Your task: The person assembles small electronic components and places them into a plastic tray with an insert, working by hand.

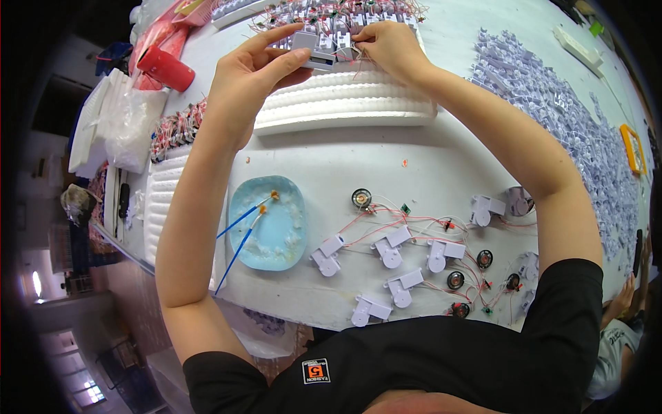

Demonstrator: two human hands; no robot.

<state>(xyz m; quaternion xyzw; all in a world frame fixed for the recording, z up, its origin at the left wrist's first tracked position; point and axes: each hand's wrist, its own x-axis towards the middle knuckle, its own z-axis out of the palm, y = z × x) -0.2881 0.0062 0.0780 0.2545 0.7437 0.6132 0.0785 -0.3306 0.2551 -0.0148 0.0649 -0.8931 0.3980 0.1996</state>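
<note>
My left hand (256, 72) is raised at the far side of the table, thumb and fingers closed around a pale lavender plastic housing (304, 44) with a dark slot. Just right of it, my right hand (396, 50) has its fingertips pinched together at the wired units. Whatever is between those fingertips is too small to make out. Under both hands lies a white ribbed foam tray (345, 103), its far part packed with upright lavender housings (386, 15), red and white wires and small green boards.
A blue dish (293, 252) holds two brushes (243, 247). Near me lie loose housings (392, 252) wired to round speakers (361, 199). Lavender parts (552, 124) are heaped at right. A red cup (165, 67) and a second foam tray (160, 200) are at left. Someone sits at lower right.
</note>
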